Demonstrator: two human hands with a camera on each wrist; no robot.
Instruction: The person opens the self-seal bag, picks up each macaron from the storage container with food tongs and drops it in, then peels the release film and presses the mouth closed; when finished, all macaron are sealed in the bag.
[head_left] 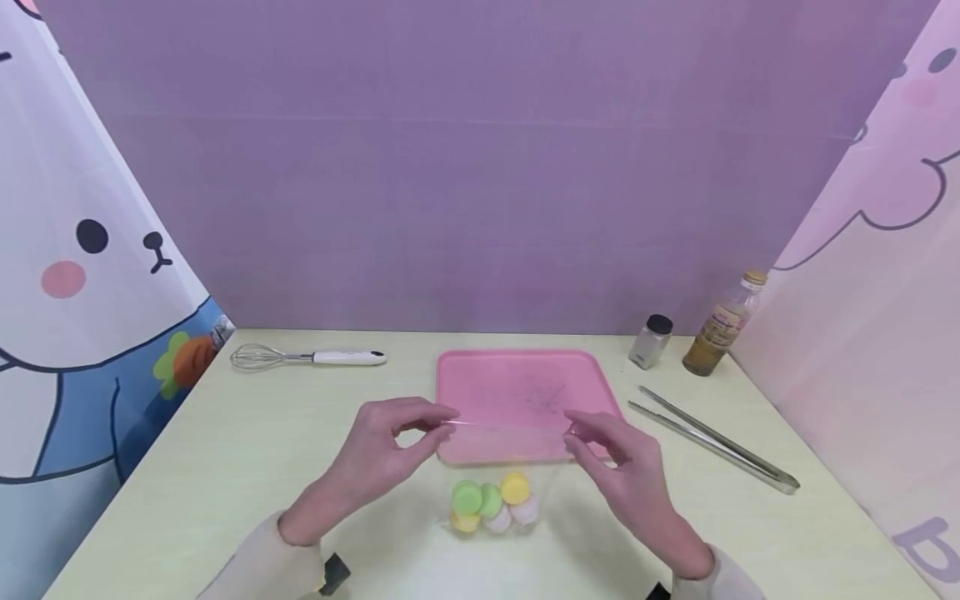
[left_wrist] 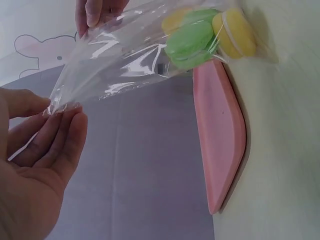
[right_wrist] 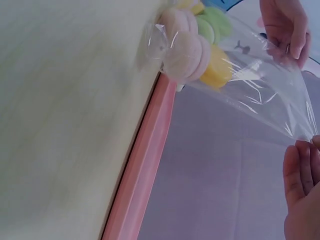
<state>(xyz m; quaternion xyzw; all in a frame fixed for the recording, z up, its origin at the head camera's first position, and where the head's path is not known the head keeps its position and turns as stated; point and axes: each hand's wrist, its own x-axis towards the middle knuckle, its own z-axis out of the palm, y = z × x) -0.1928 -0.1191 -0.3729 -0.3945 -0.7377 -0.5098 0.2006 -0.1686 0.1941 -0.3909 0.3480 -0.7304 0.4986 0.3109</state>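
A clear plastic bag (left_wrist: 132, 62) hangs stretched between both hands, its top edge pulled straight. My left hand (head_left: 386, 446) pinches one top corner between thumb and fingers. The opposite corner is pinched by my right hand (head_left: 622, 467). At the bag's bottom sit several macarons: green ones (head_left: 467, 497), yellow ones (head_left: 515, 488) and pale pink ones (right_wrist: 185, 57). In the head view they lie low, in front of the pink tray (head_left: 517, 367), and the sheer upper part of the bag overlaps the tray's near side.
A whisk (head_left: 348, 357) lies at the back left of the table (head_left: 300, 433). Toward the back right stand a small black-capped jar (head_left: 650, 342) and a bottle of brown liquid (head_left: 720, 329). Metal tongs (head_left: 720, 442) lie right of the tray. A purple cloth (head_left: 480, 183) hangs behind.
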